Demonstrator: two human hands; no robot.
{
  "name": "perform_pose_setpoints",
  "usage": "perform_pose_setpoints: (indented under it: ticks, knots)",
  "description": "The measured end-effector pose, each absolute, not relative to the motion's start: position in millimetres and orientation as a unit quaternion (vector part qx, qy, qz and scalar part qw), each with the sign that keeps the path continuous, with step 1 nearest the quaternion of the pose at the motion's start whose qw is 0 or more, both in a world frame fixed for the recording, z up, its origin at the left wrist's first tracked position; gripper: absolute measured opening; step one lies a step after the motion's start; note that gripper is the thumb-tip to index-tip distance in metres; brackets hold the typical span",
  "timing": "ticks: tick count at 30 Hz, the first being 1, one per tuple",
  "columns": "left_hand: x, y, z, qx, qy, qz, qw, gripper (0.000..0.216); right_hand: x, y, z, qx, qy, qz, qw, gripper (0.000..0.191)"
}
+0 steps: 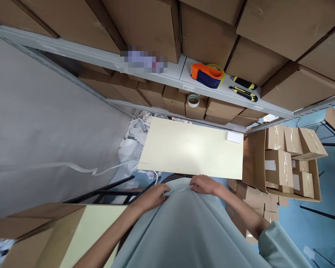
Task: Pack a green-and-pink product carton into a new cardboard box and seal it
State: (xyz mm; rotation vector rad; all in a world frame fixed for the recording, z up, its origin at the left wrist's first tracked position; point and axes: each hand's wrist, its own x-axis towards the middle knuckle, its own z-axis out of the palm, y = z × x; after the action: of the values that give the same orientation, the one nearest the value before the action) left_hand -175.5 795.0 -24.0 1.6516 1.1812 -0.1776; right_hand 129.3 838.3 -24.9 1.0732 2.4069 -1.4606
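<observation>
My left hand (156,196) has its fingers curled into the front of a pale blue-green shirt (181,223), near the hem. On the other side, my right hand (204,185) pinches the same cloth, which is drawn out between the two hands. Just beyond them lies a pale yellow tabletop (184,149) with a small white card-like block (233,137) at its far right corner. Neither hand touches the table. Fingertips of both hands are partly hidden in the fabric.
A shelf (181,72) of cardboard boxes crosses ahead, bearing an orange-and-blue tape dispenser (208,75) and box cutters (243,93). A tape roll (193,100) sits below. Right stands a large carton (255,163) of smaller boxes. A white cable (111,168) hangs left, near crumpled paper (132,139).
</observation>
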Motion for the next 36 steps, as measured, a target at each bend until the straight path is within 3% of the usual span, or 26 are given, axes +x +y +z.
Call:
perform_pose_setpoints:
  ticks: [13, 20, 27, 29, 33, 36]
  knots:
    - [-205.2, 766.4, 37.7, 0.671, 0.488, -0.004, 0.559, 0.049, 127.5, 814.0, 21.5, 0.364, 0.782, -0.505, -0.022, 0.016]
    - [-199.3, 745.9, 57.3, 0.661, 0.502, -0.004, 0.558, 0.047, 127.0, 805.8, 36.3, 0.352, 0.765, -0.537, -0.046, 0.016]
    - [-177.7, 748.6, 9.8, 0.675, 0.5, 0.006, 0.543, 0.052, 137.7, 811.1, 3.6, 0.389, 0.701, -0.597, -0.017, 0.002]
    - [-164.6, 755.6, -12.7, 0.662, 0.505, 0.016, 0.553, 0.063, 143.4, 818.8, -13.0, 0.407, 0.678, -0.611, -0.035, 0.01]
    - [-120.1, 798.6, -58.4, 0.636, 0.567, 0.051, 0.522, 0.087, 156.4, 842.7, -53.0, 0.506, 0.709, -0.482, -0.099, 0.023]
    - [-89.5, 849.7, -88.2, 0.591, 0.655, 0.116, 0.456, 0.093, 168.7, 863.3, -88.7, 0.566, 0.728, -0.374, -0.104, 0.028]
